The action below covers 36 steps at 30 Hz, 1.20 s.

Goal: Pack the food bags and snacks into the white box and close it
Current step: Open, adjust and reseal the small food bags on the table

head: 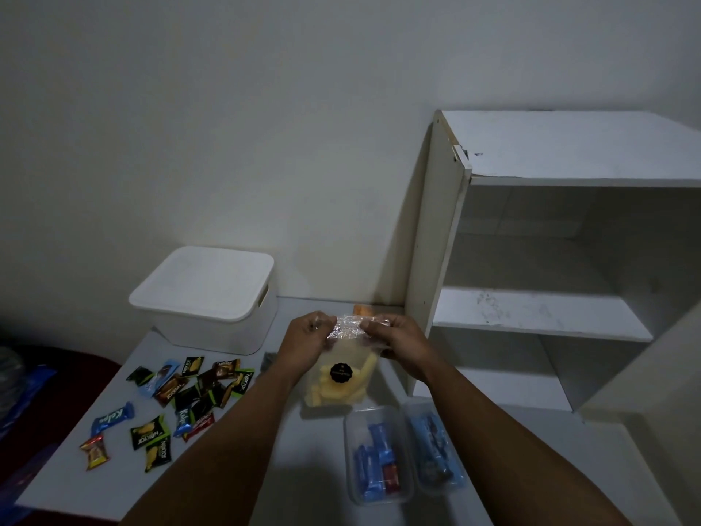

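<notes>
A clear food bag (pixel 341 381) of yellow sticks with a round black label stands upright at the table's middle. My left hand (pixel 305 337) and my right hand (pixel 394 341) both pinch its crinkled top edge. The white box (pixel 206 301) sits at the back left with its lid on. Several small snack packets (pixel 182 392), black, blue and red, lie scattered on the table in front of the box.
Two clear plastic tubs (pixel 379 457) with blue and red packets stand at the front right. A white shelf unit (pixel 550 260) rises at the right. A small orange thing (pixel 362 310) lies behind the bag. Dark red fabric (pixel 57 392) borders the table's left edge.
</notes>
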{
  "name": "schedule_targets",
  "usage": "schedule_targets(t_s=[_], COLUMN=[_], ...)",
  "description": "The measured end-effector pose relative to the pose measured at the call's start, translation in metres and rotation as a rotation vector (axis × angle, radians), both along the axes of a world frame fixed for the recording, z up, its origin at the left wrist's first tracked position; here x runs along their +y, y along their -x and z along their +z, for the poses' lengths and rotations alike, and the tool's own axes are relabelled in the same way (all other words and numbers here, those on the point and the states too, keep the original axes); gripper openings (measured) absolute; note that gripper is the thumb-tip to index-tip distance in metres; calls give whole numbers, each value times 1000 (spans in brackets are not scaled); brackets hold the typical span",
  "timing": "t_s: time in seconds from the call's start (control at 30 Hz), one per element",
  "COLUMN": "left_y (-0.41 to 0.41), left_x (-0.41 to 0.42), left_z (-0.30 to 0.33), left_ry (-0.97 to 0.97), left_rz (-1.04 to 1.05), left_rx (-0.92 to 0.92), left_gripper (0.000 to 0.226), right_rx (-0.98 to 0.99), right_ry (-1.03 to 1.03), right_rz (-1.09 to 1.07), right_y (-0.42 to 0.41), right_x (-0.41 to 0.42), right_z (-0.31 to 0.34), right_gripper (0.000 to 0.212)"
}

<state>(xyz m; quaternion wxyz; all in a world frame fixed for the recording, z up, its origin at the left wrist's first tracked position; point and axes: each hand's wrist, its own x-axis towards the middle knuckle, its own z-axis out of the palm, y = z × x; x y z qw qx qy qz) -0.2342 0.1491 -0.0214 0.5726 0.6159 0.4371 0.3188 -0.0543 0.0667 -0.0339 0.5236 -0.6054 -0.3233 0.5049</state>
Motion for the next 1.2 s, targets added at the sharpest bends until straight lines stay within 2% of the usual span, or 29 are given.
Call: schedule_targets(t_s=[0.13,0.33,0.43,0.53,0.6,0.67,0.77,0.87,1.03,1.2], left_y=[3,5,9,15,16,13,5,2,12,25], left_x=[2,3,1,0,-2,-4,-15,-21,-19,-23], left_z=[-1,-3,-6,-14,-12,-8,2,5,8,3], left_ry=[106,13,-38,-169,-159,-85,165,305,279,134], left_rz=[49,40,52,255,394,318,121,146,131,70], left_rx=[-45,-6,34,204,244,203,16,-100,-86,62], left_gripper=[29,35,35,36,41,42,33,34,38,33], right_rx=[37,80,4,-111,-153,-144,-117,-106,-93,-82], right_ry=[-2,29,53,39,12,-10,-22,-43,-35,-14], right_rz=[-16,-4,6,-31,-80,-83,20,92,123,103], right_y=[-1,-1,1,3,6,11,23,37,55,73], right_x=[-3,-7,-8,-8,-7,-6,-6,-4,1,2], right_z=[4,-8,-10,-6,-4,-2,2,5,10,6], right_gripper=[21,27,27,23,22,22,27,27,25,23])
